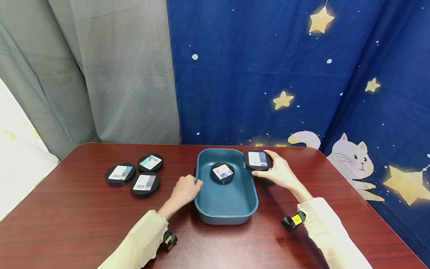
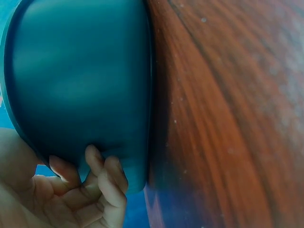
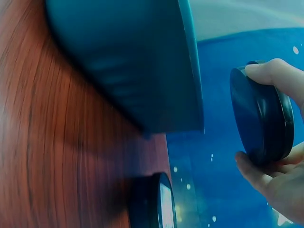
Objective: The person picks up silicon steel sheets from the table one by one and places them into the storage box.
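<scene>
A blue rectangular plastic bin [image 1: 227,219] stands on the table, and one round black container [image 1: 222,173] with a white label lies inside it. My left hand [image 1: 185,189] grips the bin's left rim, fingers bent against the outer wall [image 2: 80,71]. Raised beside the bin's far right rim, another labelled round black container [image 1: 258,160] is held between the thumb and fingers of my right hand [image 1: 280,172]. The right wrist view shows that held container [image 3: 261,114] edge-on, apart from the bin. Below it, a further black container [image 3: 151,202] sits on the table, mostly hidden in the head view.
Left of the bin, three more labelled black containers [image 1: 145,183] lie close together on the reddish-brown table [image 1: 84,220]. Behind the table's back edge hang a grey curtain [image 1: 127,74] and a blue star-patterned curtain [image 1: 235,82].
</scene>
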`<action>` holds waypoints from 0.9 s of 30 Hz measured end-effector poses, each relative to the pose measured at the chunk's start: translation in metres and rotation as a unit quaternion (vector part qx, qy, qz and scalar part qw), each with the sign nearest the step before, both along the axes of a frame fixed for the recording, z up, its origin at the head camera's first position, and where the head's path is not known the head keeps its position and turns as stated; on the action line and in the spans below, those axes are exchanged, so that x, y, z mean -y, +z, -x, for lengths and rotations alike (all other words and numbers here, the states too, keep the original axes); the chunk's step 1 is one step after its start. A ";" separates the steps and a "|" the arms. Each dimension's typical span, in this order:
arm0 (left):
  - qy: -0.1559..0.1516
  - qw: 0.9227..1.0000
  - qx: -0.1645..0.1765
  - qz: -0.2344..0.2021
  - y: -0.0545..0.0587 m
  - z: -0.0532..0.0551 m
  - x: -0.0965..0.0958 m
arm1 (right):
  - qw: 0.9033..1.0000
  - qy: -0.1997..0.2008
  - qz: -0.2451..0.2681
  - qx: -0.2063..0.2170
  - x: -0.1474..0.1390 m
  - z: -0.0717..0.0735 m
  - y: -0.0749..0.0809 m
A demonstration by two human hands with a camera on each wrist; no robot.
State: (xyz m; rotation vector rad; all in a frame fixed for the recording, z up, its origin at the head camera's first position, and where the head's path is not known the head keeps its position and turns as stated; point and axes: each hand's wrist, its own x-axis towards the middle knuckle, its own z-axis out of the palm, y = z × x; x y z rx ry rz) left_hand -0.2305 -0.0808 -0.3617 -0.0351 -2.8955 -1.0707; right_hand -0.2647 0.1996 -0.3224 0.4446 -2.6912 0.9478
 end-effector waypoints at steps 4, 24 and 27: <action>-0.001 1.000 -0.003 0.003 -0.001 0.000 0.000 | 1.000 0.005 0.003 -0.004 0.011 0.003 0.000; 0.001 1.000 0.001 0.000 0.000 0.000 0.000 | 0.999 0.030 -0.032 0.015 0.048 0.018 -0.008; 0.000 1.000 -0.001 0.001 0.000 0.000 0.000 | 0.999 0.030 -0.030 0.020 0.051 0.020 -0.010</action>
